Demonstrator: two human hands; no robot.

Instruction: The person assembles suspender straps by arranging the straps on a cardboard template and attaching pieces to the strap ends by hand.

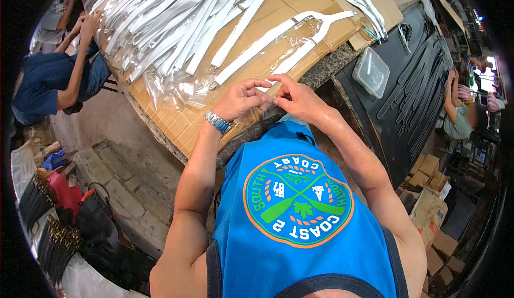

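At the near edge of the cardboard-covered table [166, 124], my left hand [242, 101] and my right hand [300, 101] meet, fingertips close together. Both have bent fingers pinched around something clear and thin, too small to make out for certain. A white strap [251, 56] with a Y-shaped split lies just beyond them, and one of its ends runs up to my fingers. Clear plastic bags [179, 90] lie left of my left hand. A large heap of white straps [160, 25] covers the far left of the table.
On the right, a dark table [369, 102] holds a clear plastic box [371, 73] and many black straps [417, 89]. One person [59, 84] is at the left table edge, another [458, 118] at the far right. Cardboard boxes [428, 165] stand lower right.
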